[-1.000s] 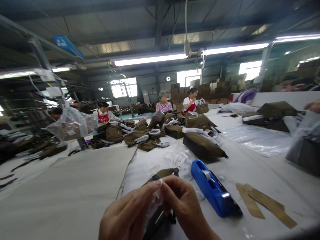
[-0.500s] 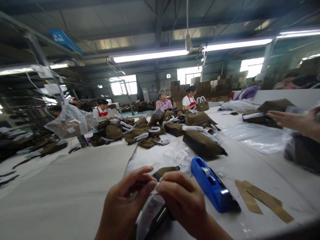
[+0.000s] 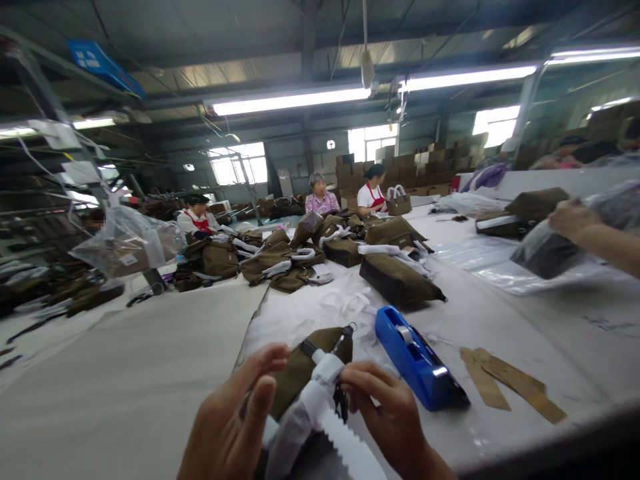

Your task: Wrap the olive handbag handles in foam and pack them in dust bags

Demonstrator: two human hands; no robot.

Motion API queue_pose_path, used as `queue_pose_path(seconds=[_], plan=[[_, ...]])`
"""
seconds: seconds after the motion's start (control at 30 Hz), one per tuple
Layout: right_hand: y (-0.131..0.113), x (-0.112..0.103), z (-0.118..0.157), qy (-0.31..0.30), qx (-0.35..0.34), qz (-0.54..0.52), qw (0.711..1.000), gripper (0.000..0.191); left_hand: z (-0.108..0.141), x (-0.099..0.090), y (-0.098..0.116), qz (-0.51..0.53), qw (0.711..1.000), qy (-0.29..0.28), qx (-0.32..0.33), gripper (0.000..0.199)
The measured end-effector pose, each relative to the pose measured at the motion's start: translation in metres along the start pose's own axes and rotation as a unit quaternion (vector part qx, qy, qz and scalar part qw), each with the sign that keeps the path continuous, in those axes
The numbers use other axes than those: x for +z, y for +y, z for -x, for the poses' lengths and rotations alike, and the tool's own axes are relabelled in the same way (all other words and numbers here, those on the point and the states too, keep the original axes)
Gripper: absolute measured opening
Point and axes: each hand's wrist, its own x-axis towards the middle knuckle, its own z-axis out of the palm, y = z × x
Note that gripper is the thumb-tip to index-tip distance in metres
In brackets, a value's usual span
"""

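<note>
An olive-green bag (image 3: 293,377) lies in front of me, with a metal ring at its far tip. Its handle is wrapped in thin white material (image 3: 290,433), and a white paper strip (image 3: 350,443) with a jagged edge trails toward me from the wrapping. My right hand (image 3: 385,407) pinches the strip where it rounds the handle. On the other side, my left hand (image 3: 233,417) is held apart from the wrapping, its thumb and fingers spread and empty. Just right of the bag stands a blue tape dispenser (image 3: 417,363).
Several olive bags (image 3: 395,273) with wrapped handles are heaped across the table (image 3: 165,373). Brown strips (image 3: 510,383) lie right of the dispenser. A co-worker's hand (image 3: 580,223) holds a plastic-covered dark bag at right. A plastic bag (image 3: 127,243) hangs at left.
My left hand has come away from the handle and opened. The white strip and more of the bag now show. At right, the co-worker's hand has closed on the plastic-covered bag.
</note>
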Motion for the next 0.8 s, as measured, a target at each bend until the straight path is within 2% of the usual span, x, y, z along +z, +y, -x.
queue_pose_path(seconds=[0.07, 0.1, 0.17, 0.27, 0.37, 0.43, 0.5, 0.6, 0.73, 0.8], plan=[[0.001, 0.001, 0.006, 0.013, 0.038, -0.009, 0.999, 0.019, 0.007, 0.012, -0.002, -0.055, 0.993, -0.105, 0.025, 0.044], [0.0, 0.002, 0.008, 0.014, 0.048, -0.011, 0.999, 0.02, 0.009, 0.018, -0.003, -0.074, 0.987, -0.139, 0.032, 0.041], [-0.003, 0.004, 0.01, 0.009, 0.061, -0.018, 0.998, 0.024, 0.01, 0.025, -0.007, -0.111, 0.98, -0.157, 0.048, 0.035], [-0.006, 0.005, 0.015, -0.002, 0.082, -0.038, 0.996, 0.028, 0.0, 0.02, -0.022, -0.21, 0.968, -0.088, 0.107, 0.033], [-0.005, 0.004, 0.026, -0.027, 0.103, -0.045, 0.993, 0.028, -0.02, 0.009, -0.042, -0.331, 0.924, 0.052, 0.184, 0.035], [-0.003, 0.0, 0.036, -0.05, 0.118, -0.035, 0.991, 0.028, -0.031, 0.008, -0.053, -0.368, 0.896, 0.13, 0.214, 0.034], [0.002, -0.006, 0.048, -0.064, 0.142, -0.012, 0.988, 0.027, -0.035, 0.014, -0.061, -0.372, 0.887, 0.139, 0.236, 0.031], [0.018, -0.022, 0.067, -0.064, 0.205, 0.042, 0.976, 0.023, -0.031, 0.028, -0.066, -0.358, 0.895, 0.118, 0.24, 0.031], [0.054, -0.048, 0.092, -0.069, 0.279, 0.181, 0.941, 0.021, -0.02, 0.039, -0.07, -0.297, 0.913, 0.17, 0.22, 0.041], [0.074, -0.057, 0.101, -0.072, 0.295, 0.235, 0.923, 0.022, -0.014, 0.038, -0.083, -0.252, 0.919, 0.203, 0.224, 0.044]])
